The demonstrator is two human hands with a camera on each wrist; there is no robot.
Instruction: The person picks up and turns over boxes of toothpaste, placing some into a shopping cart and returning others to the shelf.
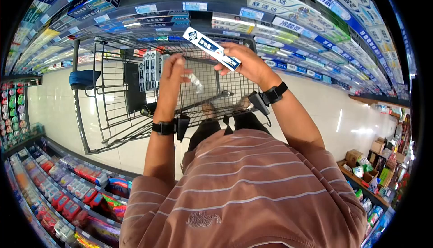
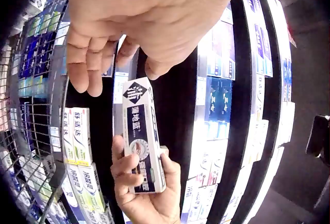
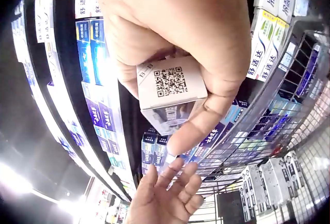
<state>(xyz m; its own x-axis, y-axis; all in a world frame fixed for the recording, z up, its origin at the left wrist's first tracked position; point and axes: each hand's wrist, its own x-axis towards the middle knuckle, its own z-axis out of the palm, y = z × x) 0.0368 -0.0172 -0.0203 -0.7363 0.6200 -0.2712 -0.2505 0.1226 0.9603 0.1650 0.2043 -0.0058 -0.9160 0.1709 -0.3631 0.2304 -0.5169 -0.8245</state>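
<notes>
My right hand (image 1: pixel 247 63) grips a long white and dark-blue toothpaste box (image 1: pixel 207 47) by its near end, the box tilted above the cart. In the left wrist view the box's printed front (image 2: pixel 142 131) faces up, with the thumb and fingers of that hand around its lower part. A QR code marks the box's end flap (image 3: pixel 170 82) in the right wrist view. My left hand (image 1: pixel 171 74) is apart from the box, fingers loosely bent and holding nothing. Beside its fingers shows a small crumpled, shiny, clear-looking piece (image 1: pixel 195 83).
A wire shopping cart (image 1: pixel 103 112) stands in front of me, holding several similar boxes (image 1: pixel 150 72) on its left side. A blue pouch (image 1: pixel 85 79) hangs at the cart's end. Shelves of toothpaste boxes (image 1: pixel 288 6) run along the far side; more stocked shelves (image 1: pixel 67 189) stand behind left.
</notes>
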